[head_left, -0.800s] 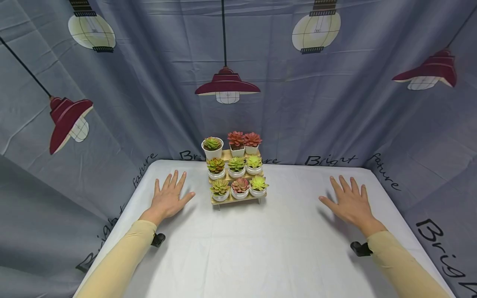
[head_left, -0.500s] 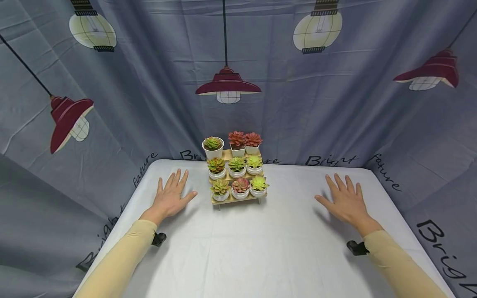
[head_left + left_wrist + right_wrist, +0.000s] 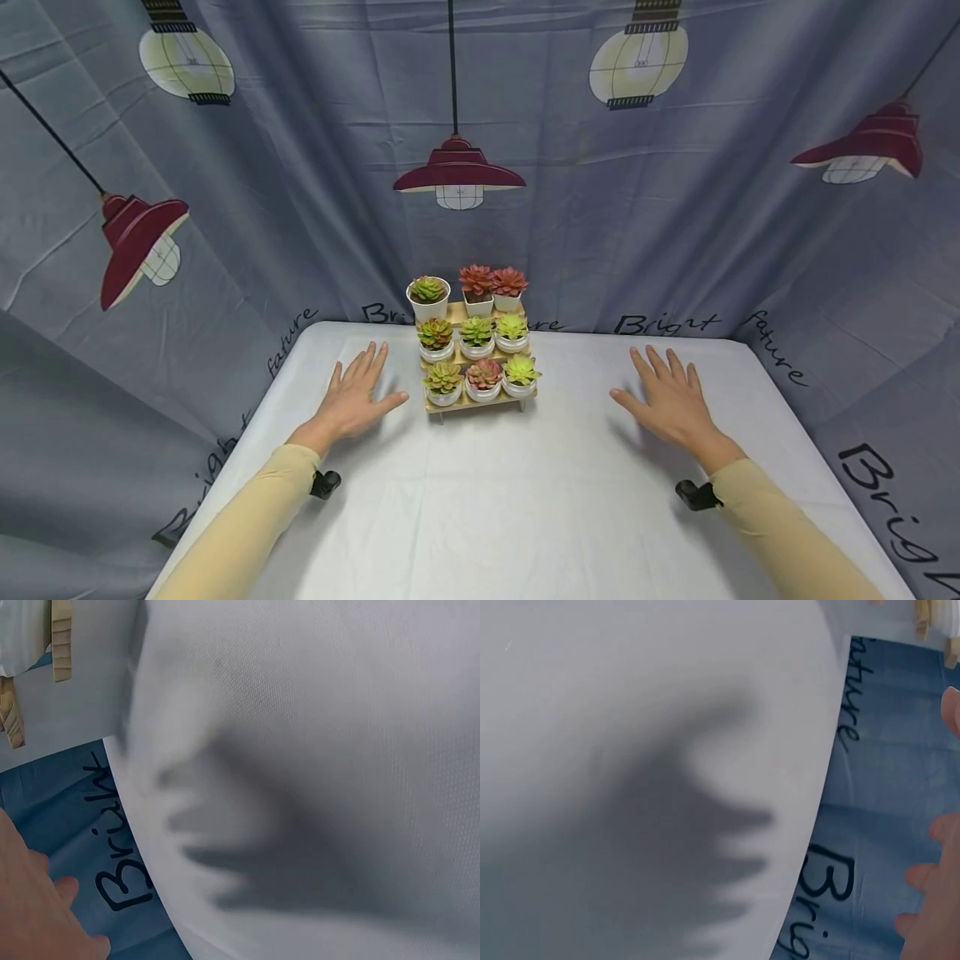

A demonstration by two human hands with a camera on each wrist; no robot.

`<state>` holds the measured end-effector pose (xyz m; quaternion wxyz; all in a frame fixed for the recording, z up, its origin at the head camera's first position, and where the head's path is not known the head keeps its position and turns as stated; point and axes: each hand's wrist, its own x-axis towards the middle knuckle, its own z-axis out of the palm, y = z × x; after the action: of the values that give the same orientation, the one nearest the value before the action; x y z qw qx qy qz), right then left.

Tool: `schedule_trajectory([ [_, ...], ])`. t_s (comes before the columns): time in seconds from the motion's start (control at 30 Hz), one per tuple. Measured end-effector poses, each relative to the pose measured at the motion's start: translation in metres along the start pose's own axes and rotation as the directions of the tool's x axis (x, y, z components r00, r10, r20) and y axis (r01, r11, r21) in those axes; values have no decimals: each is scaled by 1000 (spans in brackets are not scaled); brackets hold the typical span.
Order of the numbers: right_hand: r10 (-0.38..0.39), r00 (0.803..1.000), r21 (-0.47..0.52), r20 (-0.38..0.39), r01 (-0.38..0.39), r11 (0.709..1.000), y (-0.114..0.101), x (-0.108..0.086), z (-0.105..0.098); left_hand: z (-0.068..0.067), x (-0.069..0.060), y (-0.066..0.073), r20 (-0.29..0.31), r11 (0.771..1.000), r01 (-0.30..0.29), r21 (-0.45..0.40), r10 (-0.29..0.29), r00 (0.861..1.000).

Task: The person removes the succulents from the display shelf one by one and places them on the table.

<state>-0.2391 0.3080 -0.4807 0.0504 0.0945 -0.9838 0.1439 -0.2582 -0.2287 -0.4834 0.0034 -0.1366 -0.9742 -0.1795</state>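
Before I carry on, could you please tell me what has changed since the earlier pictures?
The right hand moved clearly left and the left hand slightly right, both nearer the plant stand. Nothing was gripped or released; the stand and its potted plants stayed put.

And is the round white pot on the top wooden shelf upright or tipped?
Upright: the pot stands rim up, its green succulent on top.

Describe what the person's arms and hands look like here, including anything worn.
The left sleeve and right sleeve are long, plain and pale yellow, ending near the wrist. The left hand and right hand are bare, without visible gloves or rings. A small black device shows at each wrist.
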Motion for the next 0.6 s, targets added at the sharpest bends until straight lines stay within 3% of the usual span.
schedule_trajectory([
  [0.6, -36, 999, 28, 34, 35, 999, -28, 12, 13, 11, -2, 6, 16, 991, -58, -123, 61, 998],
])
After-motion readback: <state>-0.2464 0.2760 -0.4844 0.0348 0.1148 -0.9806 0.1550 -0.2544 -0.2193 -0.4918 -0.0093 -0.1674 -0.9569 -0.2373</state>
